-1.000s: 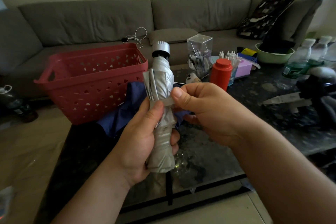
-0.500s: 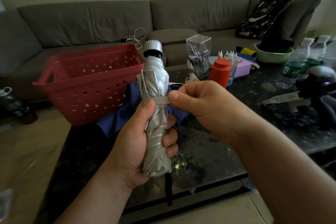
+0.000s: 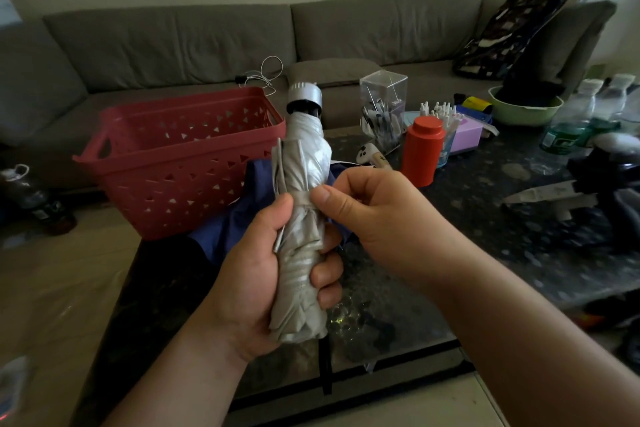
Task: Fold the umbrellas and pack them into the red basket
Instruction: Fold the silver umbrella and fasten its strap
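silver umbrella rolled, strap pinched at mid-length

the left hand is wrapped around the lower half of the silver umbrella, fingers curled round its right side, thumb lying up its left side with the tip at the strap. umbrella is held roughly upright above the near part of the worktop, canopy rolled and pleated, its silver-and-black end cap pointing up and far. the lower end of the canopy sticks out below the palm.

the right hand is at the right side of the umbrella at mid-length, thumb and curled fingers pinching the thin strap that rings the bundle. the thumb tips of the two hands almost meet at the strap. whether the strap is fastened cannot be told.

the red basket stands on the far left of the worktop, just left of and behind the umbrella, open side up; the inside that shows holds nothing. a blue umbrella, loose cloth, lies on the worktop between the basket and the hands, its left edge against the basket's near right corner, partly hidden by the silver one.

right of the hands on the worktop: an orange canister, a clear box of pens, a green bowl, clear bottles at the far right. a grey sofa runs along the far side.
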A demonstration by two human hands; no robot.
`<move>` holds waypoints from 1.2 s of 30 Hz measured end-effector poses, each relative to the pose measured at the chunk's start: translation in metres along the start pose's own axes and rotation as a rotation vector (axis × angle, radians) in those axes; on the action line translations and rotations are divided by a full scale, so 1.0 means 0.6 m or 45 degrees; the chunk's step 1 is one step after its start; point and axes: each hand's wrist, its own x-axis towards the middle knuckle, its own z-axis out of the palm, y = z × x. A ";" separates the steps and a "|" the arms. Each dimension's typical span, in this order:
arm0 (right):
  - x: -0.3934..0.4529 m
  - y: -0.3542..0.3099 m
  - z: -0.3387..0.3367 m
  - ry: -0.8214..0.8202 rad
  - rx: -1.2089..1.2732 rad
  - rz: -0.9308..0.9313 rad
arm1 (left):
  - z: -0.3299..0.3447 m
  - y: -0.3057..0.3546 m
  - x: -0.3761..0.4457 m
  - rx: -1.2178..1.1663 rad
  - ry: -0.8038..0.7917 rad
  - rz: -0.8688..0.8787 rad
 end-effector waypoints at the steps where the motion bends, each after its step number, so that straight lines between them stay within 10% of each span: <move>1: 0.002 0.003 0.000 -0.005 0.013 0.019 | 0.002 -0.001 0.000 -0.004 0.004 0.000; 13: 0.030 0.046 -0.054 -0.217 0.696 0.139 | -0.021 -0.005 -0.002 0.159 -0.049 -0.178; 23: 0.029 0.048 -0.040 -0.134 0.531 0.140 | -0.016 -0.014 0.006 0.906 0.444 0.021; 36: 0.042 0.082 0.004 0.092 0.706 0.079 | -0.026 -0.042 0.011 1.234 0.413 0.330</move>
